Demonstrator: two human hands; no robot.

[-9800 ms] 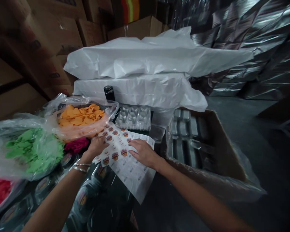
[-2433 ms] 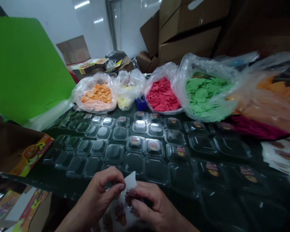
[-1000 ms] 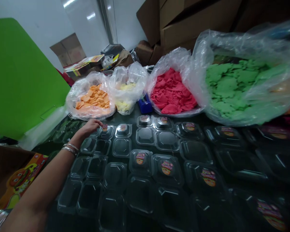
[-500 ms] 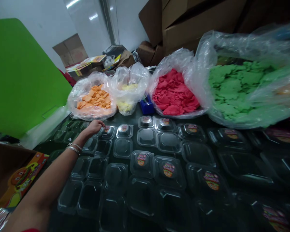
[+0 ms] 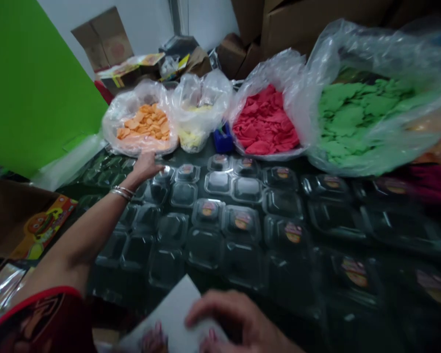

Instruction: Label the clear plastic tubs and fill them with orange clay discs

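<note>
My left hand point(image 5: 147, 166) reaches to the far left of the table, by a clear plastic container point(image 5: 164, 175) in the back rows. Its fingers look stretched out, with nothing visible in them. At the bottom middle, my right hand point(image 5: 242, 318) curls its fingers over a white sheet of stickers point(image 5: 180, 306) with pink and purple prints. The hand is blurred, and its lower part is cut off. Clear containers stand in rows between the hands; several, such as the container point(image 5: 241, 220), carry a burger-face sticker.
Along the back stand plastic bags of orange pieces point(image 5: 147, 125), yellow pieces point(image 5: 191, 139), red pieces point(image 5: 266, 122) and green pieces point(image 5: 356, 120). A blue tape dispenser point(image 5: 223, 139) sits between two bags. A printed cardboard box point(image 5: 40, 223) is at left, below a green panel point(image 5: 25, 88).
My right hand and the sticker sheet have come into view at the bottom. My left hand's fingers have spread from a pinch near the container. The view has tilted downward.
</note>
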